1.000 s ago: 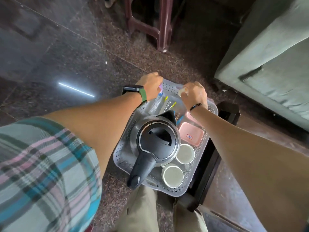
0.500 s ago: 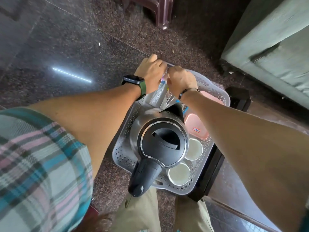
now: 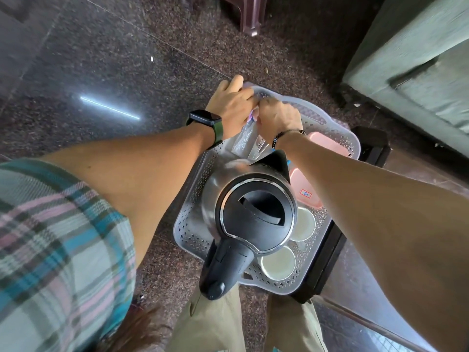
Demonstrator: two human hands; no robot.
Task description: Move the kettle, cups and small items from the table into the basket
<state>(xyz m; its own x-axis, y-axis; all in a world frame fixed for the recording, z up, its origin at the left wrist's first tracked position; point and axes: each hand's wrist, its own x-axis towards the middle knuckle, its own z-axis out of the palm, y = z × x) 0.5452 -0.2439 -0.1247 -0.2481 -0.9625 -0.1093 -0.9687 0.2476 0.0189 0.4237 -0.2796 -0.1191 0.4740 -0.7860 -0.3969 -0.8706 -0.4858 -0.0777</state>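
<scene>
1. Steel and black plastic made up the kettle (image 3: 251,214), which stood upright inside the basket (image 3: 187,224), its handle jutting over the near rim toward the person.
2. Both hands met at the far end of the basket: the left hand (image 3: 232,107) and the right hand (image 3: 278,118) had their fingers curled together over some small packets (image 3: 243,143). Whether each actually pinched a packet, I could not tell.
3. My judgement of the risks: the basket sat on a small dark stand (image 3: 327,265) and overhung it toward the floor, so a downward press at the far end might have tipped it. The tall kettle would likely have gone first, striking the cups (image 3: 278,266) beside it.
4. The right forearm crossed just above the kettle's spout, so a careless pull back could have knocked it.
5. The loose packets could have slid under the kettle or slipped out over the rim.
6. Counted: one kettle; two white cups, side by side at the near right; two pink lidded boxes (image 3: 305,188) along the right side; several packets and sticks at the far end, too jumbled to number; one basket.
</scene>
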